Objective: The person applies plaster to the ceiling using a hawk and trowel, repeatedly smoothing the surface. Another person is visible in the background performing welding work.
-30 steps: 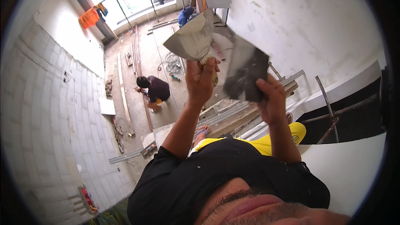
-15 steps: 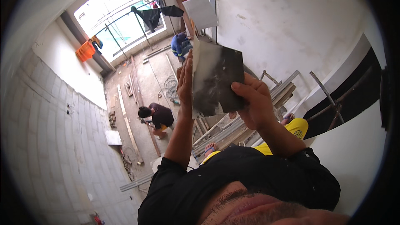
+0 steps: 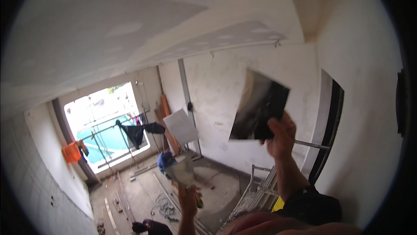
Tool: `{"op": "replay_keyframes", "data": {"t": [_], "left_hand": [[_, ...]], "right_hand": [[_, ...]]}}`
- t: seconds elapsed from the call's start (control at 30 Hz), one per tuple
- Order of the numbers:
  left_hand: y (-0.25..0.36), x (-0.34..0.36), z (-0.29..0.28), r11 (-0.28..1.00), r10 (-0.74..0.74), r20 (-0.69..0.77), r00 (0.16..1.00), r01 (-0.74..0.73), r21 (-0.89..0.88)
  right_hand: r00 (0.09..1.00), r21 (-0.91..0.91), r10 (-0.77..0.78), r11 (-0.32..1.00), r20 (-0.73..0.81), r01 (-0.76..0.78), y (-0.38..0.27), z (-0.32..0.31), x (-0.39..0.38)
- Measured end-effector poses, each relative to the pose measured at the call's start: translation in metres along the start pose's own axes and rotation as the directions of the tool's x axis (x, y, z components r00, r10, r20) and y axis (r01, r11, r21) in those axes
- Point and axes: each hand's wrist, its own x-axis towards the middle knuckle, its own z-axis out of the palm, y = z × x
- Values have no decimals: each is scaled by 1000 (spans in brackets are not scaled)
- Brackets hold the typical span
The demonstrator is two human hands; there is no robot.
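My right hand (image 3: 282, 137) is raised on the right, its thumb and fingers closed on the lower right edge of a dark, flat plate (image 3: 265, 109). Pale filler is smeared along the plate's left side. Lower and to the left, my left hand (image 3: 187, 198) is closed around the handle of a wide putty knife (image 3: 181, 170), whose thin pale blade points up. The knife and the plate are apart, with the white wall behind them.
A pale ceiling (image 3: 130, 26) with filler patches spreads overhead. Metal scaffold tubes (image 3: 263, 176) stand below my right arm. On the floor beneath are coiled cable (image 3: 165, 206), long boards and two people, one in blue (image 3: 165, 161). Clothes (image 3: 134, 133) hang by the window.
The view has tilted up toward the ceiling. My hands have moved apart: the plate has gone right with my right hand, and the putty knife has come away from it.
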Motion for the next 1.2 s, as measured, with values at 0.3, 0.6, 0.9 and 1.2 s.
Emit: {"op": "replay_keyframes", "data": {"t": [0.3, 0.6, 0.9, 1.2], "left_hand": [[-43, -78, 33, 867, -323, 415, 850, 442, -231], [-20, -112, 41, 868, -300, 466, 832, 441, -228], [-13, -126, 37, 865, -300, 463, 834, 442, -237], [-8, -127, 34, 867, -297, 461, 836, 439, -236]], "right_hand": [[564, -694, -792, 271, 233, 667, -148, 26, 108], [148, -581, -829, -239, 540, 778, -249, 90, 197], [-217, -309, -724, -518, 655, 797, -265, 156, 232], [-165, -342, -702, -521, 692, 782, -258, 170, 244]]}}
